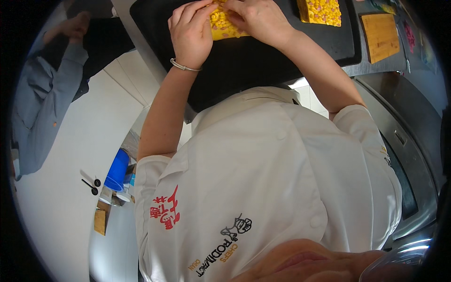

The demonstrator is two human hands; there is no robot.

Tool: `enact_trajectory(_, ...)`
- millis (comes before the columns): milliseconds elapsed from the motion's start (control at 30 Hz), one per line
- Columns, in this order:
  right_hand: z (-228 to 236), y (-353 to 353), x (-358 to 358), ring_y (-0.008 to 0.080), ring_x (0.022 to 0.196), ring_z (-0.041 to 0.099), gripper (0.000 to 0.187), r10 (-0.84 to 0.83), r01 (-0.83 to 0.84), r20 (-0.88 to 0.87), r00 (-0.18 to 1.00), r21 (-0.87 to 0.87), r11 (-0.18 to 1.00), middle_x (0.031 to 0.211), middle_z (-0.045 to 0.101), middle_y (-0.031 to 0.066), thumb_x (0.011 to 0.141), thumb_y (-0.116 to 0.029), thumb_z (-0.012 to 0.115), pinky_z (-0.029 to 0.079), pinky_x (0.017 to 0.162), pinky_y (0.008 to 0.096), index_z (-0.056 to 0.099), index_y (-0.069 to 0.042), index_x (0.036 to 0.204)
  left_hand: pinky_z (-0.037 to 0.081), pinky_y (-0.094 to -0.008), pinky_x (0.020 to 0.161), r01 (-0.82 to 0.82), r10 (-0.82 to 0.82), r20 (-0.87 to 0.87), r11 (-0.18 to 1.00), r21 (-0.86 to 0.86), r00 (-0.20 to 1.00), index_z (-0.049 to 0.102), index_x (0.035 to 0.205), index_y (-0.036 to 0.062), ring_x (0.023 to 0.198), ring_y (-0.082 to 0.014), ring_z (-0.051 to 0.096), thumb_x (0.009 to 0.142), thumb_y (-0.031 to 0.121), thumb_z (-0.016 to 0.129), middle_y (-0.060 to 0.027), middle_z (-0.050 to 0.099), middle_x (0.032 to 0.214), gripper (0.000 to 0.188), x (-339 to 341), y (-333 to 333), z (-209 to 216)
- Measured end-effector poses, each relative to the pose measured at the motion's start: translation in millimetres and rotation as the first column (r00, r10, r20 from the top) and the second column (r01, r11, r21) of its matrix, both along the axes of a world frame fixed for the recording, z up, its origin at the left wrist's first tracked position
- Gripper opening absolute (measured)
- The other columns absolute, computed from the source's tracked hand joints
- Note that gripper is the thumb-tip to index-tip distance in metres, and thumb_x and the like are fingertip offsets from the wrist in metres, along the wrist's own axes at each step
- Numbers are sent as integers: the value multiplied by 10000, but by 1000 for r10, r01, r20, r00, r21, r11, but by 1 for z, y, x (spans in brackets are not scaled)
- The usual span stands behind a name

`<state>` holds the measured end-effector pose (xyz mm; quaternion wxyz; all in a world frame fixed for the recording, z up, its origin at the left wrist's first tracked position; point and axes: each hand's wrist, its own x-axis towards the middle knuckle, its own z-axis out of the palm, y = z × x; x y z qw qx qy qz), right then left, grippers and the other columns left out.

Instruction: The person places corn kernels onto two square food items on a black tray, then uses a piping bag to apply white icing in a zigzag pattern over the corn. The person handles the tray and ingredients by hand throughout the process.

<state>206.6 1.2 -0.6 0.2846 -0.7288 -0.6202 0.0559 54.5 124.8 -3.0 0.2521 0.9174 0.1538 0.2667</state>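
A yellow slab of bread or cake [223, 21], covered with corn kernels and pink ham-like bits, lies on a black baking tray [244, 66] at the top of the view. My left hand [191, 35] wraps round its left side, fingers bent over the top edge. On its right side rests my right hand [264, 21], with fingers curled together onto the topping. Part of the right fingertips and the slab's far end are hidden. A second topped slab [321, 12] sits apart on the same tray, to the right of my right hand.
Right of the tray lies a wooden board [379, 37] on a metal counter [354, 69]. Stainless equipment [399, 113] stands below it. Another person in a grey sleeve [61, 84] is at the far left. A blue bucket [117, 169] stands lower left.
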Motion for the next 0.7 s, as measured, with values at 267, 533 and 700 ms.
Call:
enact_trajectory(267, 3, -6, 16, 297, 809, 685, 187, -80, 99, -375, 923, 30, 995, 918, 674, 136, 809, 12, 728, 550, 724, 355, 662, -31, 979, 453, -411, 932, 2, -1, 44, 1000, -14, 999, 717, 1026, 37, 1074, -316, 616, 857, -14, 602, -103, 688, 1117, 211, -2, 1, -6)
enact_trajectory(533, 3, -8, 50, 93, 754, 597, 66, -382, 295, -601, 702, -243, 924, 806, 645, 26, 905, -49, 731, 504, 708, 258, 679, -30, 941, 453, -414, 928, -4, 4, 3, 1000, -26, 1000, 715, 1024, 30, 1081, -320, 616, 850, -16, 608, -110, 683, 1104, 208, 0, -2, -1)
enact_trajectory(700, -6, -2, 49, 226, 796, 672, 111, -312, 238, -432, 846, -217, 947, 851, 673, 115, 845, -69, 753, 537, 729, 325, 706, -20, 932, 454, -417, 931, 15, -14, 4, 1000, -26, 1000, 713, 1020, 29, 1084, -324, 615, 843, -20, 613, -112, 679, 1109, 209, 3, -2, 3)
